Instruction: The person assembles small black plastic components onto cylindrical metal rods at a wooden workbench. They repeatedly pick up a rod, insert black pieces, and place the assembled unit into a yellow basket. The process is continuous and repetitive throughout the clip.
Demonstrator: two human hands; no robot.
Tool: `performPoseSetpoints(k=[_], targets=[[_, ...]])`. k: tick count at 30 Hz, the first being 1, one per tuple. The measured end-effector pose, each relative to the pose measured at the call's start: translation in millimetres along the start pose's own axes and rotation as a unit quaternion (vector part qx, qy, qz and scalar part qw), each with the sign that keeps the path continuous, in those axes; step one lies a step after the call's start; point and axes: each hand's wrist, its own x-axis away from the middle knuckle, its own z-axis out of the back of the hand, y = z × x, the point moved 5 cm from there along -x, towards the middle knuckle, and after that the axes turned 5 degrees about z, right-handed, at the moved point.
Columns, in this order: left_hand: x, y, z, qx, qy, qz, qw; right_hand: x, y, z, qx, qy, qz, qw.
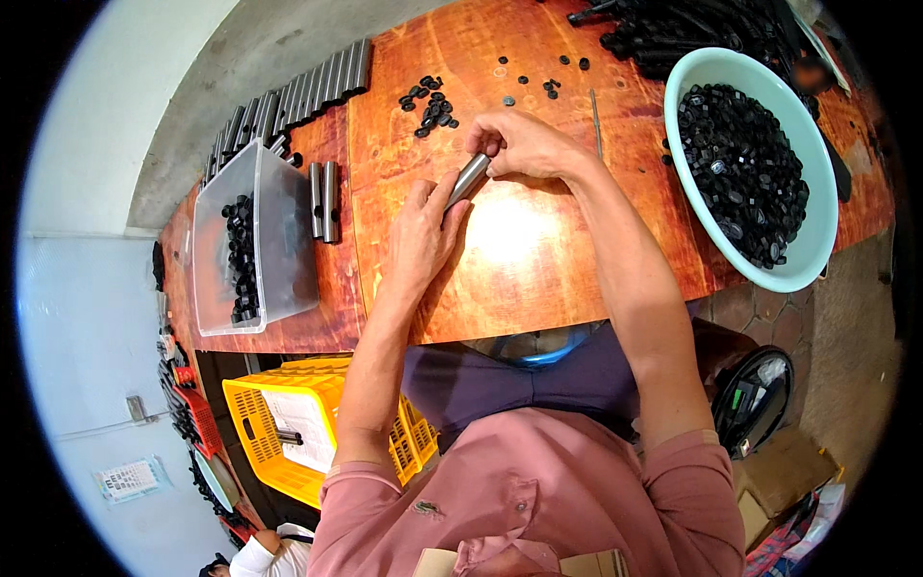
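Over the middle of the wooden table (423,298) I hold a short grey metal tube (468,181), tilted with its upper end to the right. My left hand (423,231) is closed round its lower part, fingers along the side. At the upper end, my right hand (524,146) has its fingers curled and pinched against the tube; whether a small part sits between them is hidden. Just beyond my hands lies a loose group of small black caps (435,111). Two more grey tubes (330,202) lie side by side to the left.
A clear plastic bin (288,250) with black parts stands at left, before a row of grey tubes (327,82). At right, a pale blue basin (685,183) holds many black caps. A thin rod (596,125) lies beyond my right arm. Below left is a yellow crate (332,380).
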Motion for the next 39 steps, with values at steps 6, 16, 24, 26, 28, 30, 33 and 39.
performPoseSetpoints(k=[6, 16, 24, 26, 28, 30, 33, 39], targets=[[-1.9, -6.6, -3.1, 0.006, 0.023, -0.034, 0.999, -23.5, -6.2, -2.1, 0.129, 0.173, 0.015, 0.976], [-1.7, -4.2, -4.5, 0.013, 0.024, -0.046, 0.999, -62.0, -14.5, -43.1, 0.486, 0.277, 0.064, 0.826], [-4.3, -2.9, -6.3, -0.039, 0.026, -0.052, 0.998, -63.5, -10.8, -43.1, 0.512, 0.270, 0.048, 0.814], [-5.2, -3.5, -7.1, -0.045, 0.022, -0.061, 0.997, -61.4, -14.3, -43.1, 0.508, 0.262, 0.042, 0.820], [-5.9, -4.6, -11.0, -0.065, -0.004, -0.055, 0.996, -59.6, -13.7, -42.0, 0.500, 0.259, 0.039, 0.825], [-2.8, -4.7, -13.3, -0.061, -0.010, -0.051, 0.997, -54.6, -13.3, -43.6, 0.490, 0.262, 0.039, 0.830], [-3.9, -5.1, -15.5, -0.053, -0.015, -0.052, 0.997, -52.6, -16.2, -41.6, 0.480, 0.267, 0.042, 0.835], [1.8, -3.7, -16.1, -0.065, 0.008, -0.055, 0.996, -51.1, -20.3, -39.7, 0.498, 0.276, 0.042, 0.821]])
